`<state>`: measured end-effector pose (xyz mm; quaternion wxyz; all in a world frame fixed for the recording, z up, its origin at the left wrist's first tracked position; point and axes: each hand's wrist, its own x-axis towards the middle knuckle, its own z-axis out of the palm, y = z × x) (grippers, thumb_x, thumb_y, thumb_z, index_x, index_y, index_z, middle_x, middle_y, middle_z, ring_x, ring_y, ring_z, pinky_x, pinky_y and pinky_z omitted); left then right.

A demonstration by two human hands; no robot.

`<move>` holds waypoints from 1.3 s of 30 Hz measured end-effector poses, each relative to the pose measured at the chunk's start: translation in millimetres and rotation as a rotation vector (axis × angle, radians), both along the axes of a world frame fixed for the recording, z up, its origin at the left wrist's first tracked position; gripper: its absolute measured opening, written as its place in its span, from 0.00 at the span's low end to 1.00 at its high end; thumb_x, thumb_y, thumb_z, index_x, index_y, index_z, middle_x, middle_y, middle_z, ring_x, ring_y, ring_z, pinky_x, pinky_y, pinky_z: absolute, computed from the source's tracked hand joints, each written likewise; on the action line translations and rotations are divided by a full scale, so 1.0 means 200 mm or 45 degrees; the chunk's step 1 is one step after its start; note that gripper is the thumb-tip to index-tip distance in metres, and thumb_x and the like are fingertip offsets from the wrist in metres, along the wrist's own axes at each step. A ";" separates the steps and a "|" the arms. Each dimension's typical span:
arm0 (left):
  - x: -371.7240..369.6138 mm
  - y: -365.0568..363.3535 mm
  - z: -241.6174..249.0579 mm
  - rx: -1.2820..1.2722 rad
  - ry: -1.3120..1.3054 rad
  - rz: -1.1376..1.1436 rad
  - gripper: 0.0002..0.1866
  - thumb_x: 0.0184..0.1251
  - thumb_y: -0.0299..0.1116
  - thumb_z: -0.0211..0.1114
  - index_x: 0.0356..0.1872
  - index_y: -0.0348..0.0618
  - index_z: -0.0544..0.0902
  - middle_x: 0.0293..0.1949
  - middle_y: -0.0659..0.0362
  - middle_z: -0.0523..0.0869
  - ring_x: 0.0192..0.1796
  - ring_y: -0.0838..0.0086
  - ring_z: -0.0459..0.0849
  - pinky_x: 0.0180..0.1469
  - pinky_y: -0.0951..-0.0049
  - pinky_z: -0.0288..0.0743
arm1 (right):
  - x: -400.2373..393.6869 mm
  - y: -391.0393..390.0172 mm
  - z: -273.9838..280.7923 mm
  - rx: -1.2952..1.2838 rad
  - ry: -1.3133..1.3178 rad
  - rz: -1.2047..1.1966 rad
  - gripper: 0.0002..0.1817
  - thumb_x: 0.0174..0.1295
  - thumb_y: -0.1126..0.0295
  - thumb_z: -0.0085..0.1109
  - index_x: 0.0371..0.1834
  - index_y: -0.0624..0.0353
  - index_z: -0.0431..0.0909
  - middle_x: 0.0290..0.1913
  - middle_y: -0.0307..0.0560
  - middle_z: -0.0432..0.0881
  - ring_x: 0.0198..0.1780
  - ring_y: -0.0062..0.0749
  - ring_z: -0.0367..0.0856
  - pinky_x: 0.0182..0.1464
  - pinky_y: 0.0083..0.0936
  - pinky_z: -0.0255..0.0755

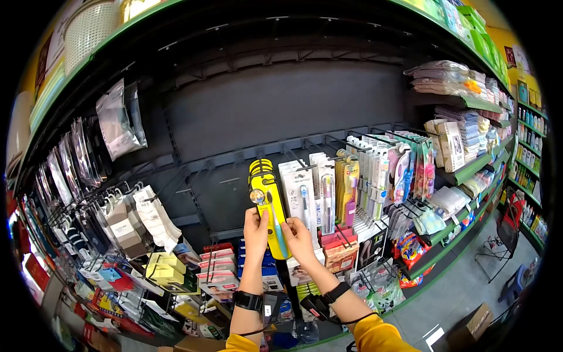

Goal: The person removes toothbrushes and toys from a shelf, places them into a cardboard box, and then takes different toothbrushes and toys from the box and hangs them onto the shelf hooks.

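A yellow toothbrush pack [277,237] with a blue-handled brush on its front is right before me, at the front of several like packs on a display hook. My left hand [256,230] grips its left edge, fingers closed. On the opposite edge, my right hand [298,237] pinches the pack between thumb and fingers. Just to the right hang white toothbrush packs [302,193] and yellow-orange packs with a purple brush [347,193].
More toothbrushes [404,167] hang further right, beside shelves with folded towels [466,132]. Socks [155,217] hang at the left. Boxed goods [218,273] fill the hooks below. A folding chair [501,229] and a cardboard box [471,327] stand on the floor at right.
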<state>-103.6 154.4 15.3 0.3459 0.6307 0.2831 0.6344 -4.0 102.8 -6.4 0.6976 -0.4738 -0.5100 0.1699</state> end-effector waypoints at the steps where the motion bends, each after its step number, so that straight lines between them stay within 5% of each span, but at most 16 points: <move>1: 0.00 -0.01 -0.01 0.002 -0.009 0.019 0.07 0.63 0.28 0.54 0.40 0.38 0.68 0.29 0.58 0.78 0.30 0.81 0.75 0.33 0.82 0.68 | 0.01 0.01 -0.04 0.006 0.003 -0.006 0.13 0.58 0.68 0.52 0.42 0.66 0.70 0.33 0.52 0.78 0.34 0.37 0.76 0.39 0.27 0.68; 3: -0.01 -0.05 -0.03 -0.045 0.014 -0.016 0.13 0.61 0.25 0.55 0.46 0.38 0.66 0.35 0.55 0.77 0.36 0.78 0.76 0.39 0.78 0.70 | 0.03 0.02 -0.12 0.094 -0.277 -0.187 0.16 0.56 0.69 0.54 0.47 0.63 0.70 0.38 0.51 0.77 0.40 0.34 0.76 0.44 0.24 0.68; 4: -0.02 -0.05 -0.06 0.009 0.042 0.018 0.15 0.61 0.26 0.56 0.48 0.38 0.65 0.38 0.54 0.76 0.40 0.76 0.75 0.43 0.76 0.70 | 0.04 -0.04 -0.11 0.046 -0.365 -0.239 0.18 0.55 0.68 0.55 0.49 0.63 0.69 0.43 0.54 0.76 0.47 0.41 0.75 0.49 0.29 0.66; 6: -0.04 -0.06 -0.10 -0.017 0.059 0.052 0.20 0.59 0.27 0.58 0.52 0.38 0.65 0.45 0.52 0.74 0.50 0.68 0.72 0.53 0.68 0.65 | 0.06 -0.06 -0.15 0.042 -0.359 -0.218 0.18 0.55 0.69 0.54 0.49 0.63 0.70 0.43 0.54 0.76 0.46 0.41 0.75 0.49 0.29 0.66; 10: -0.09 -0.13 -0.20 0.010 0.085 0.320 0.21 0.56 0.26 0.59 0.52 0.39 0.67 0.50 0.52 0.72 0.54 0.66 0.70 0.55 0.66 0.62 | 0.06 -0.19 -0.16 -0.027 -0.304 -0.093 0.14 0.56 0.71 0.52 0.45 0.65 0.70 0.41 0.55 0.75 0.46 0.44 0.73 0.49 0.31 0.65; 17: -0.31 -0.53 -0.48 -0.072 0.085 0.402 0.12 0.57 0.27 0.58 0.43 0.39 0.74 0.41 0.53 0.78 0.43 0.69 0.77 0.45 0.72 0.69 | -0.10 -0.33 -0.40 -0.201 -0.177 0.345 0.14 0.61 0.67 0.50 0.26 0.68 0.76 0.24 0.41 0.79 0.26 0.20 0.72 0.30 0.17 0.66; 18: -0.35 -0.63 -0.53 -0.197 0.065 0.384 0.11 0.59 0.28 0.58 0.43 0.39 0.75 0.37 0.58 0.78 0.40 0.76 0.78 0.42 0.77 0.71 | -0.17 -0.37 -0.43 -0.301 -0.159 0.421 0.16 0.61 0.65 0.50 0.23 0.68 0.77 0.21 0.42 0.78 0.24 0.19 0.72 0.29 0.16 0.65; 22: -0.65 -0.94 -0.88 -0.412 0.079 0.436 0.10 0.60 0.30 0.57 0.40 0.37 0.75 0.26 0.56 0.81 0.27 0.76 0.79 0.30 0.78 0.71 | -0.41 -0.51 -0.76 -0.609 -0.169 0.670 0.20 0.60 0.61 0.53 0.19 0.67 0.79 0.15 0.41 0.76 0.17 0.15 0.69 0.20 0.14 0.61; 23: -0.76 -1.02 -0.95 -0.675 -0.068 0.363 0.10 0.61 0.31 0.56 0.40 0.36 0.76 0.24 0.58 0.80 0.26 0.79 0.78 0.27 0.81 0.70 | -0.48 -0.54 -0.84 -0.662 -0.157 0.735 0.20 0.59 0.60 0.54 0.19 0.67 0.79 0.15 0.41 0.76 0.16 0.15 0.69 0.20 0.14 0.61; 26: -1.15 -1.31 -1.12 -0.812 0.037 0.789 0.11 0.63 0.34 0.54 0.39 0.37 0.77 0.20 0.62 0.76 0.21 0.82 0.71 0.22 0.80 0.65 | -0.69 -0.66 -1.04 -0.684 -0.190 0.890 0.17 0.58 0.63 0.55 0.19 0.67 0.78 0.16 0.41 0.77 0.18 0.17 0.72 0.23 0.15 0.65; 30: -1.68 -1.67 -1.36 -0.810 0.081 1.219 0.16 0.56 0.19 0.50 0.47 0.41 0.71 0.27 0.61 0.74 0.27 0.79 0.71 0.25 0.81 0.67 | -0.93 -0.74 -1.14 -0.710 -0.247 1.077 0.13 0.56 0.66 0.57 0.23 0.66 0.71 0.18 0.43 0.76 0.22 0.21 0.76 0.25 0.18 0.67; 33: -1.97 -1.87 -1.52 -0.842 0.503 1.401 0.16 0.54 0.21 0.56 0.46 0.37 0.70 0.32 0.53 0.80 0.33 0.67 0.78 0.38 0.72 0.72 | -1.06 -0.76 -1.20 -0.718 -0.255 1.138 0.10 0.55 0.68 0.57 0.27 0.64 0.71 0.20 0.43 0.77 0.24 0.22 0.76 0.26 0.19 0.67; 39: -2.13 -1.89 -1.58 -1.253 0.239 1.274 0.16 0.54 0.29 0.61 0.43 0.34 0.73 0.37 0.48 0.80 0.42 0.66 0.79 0.43 0.71 0.72 | -1.37 -0.69 -1.36 -0.830 -0.538 1.253 0.08 0.55 0.69 0.56 0.31 0.63 0.72 0.22 0.45 0.77 0.26 0.25 0.77 0.30 0.21 0.69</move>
